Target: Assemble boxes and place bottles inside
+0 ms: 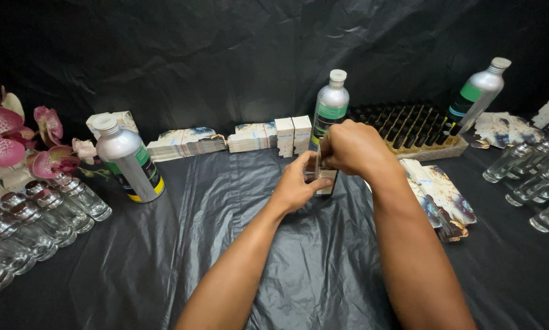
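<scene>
A small white carton box (326, 181) stands upright above the black plastic sheet (225, 201) at the centre. My left hand (296, 184) grips its lower left side. My right hand (352, 146) is closed over its top, hiding the upper flaps. Whether anything is inside the box is hidden. Just to the right lies a fanned stack of flat printed cartons (439, 198).
Silver bottles stand at left (129, 160), centre back (331, 107) and tilted at right (477, 93). A tray of dark vials (409, 127) sits behind. Clear glass bottles lie at left (36, 220) and right (540, 177). Carton stacks (222, 140) line the back; pink orchids (24, 137) at left.
</scene>
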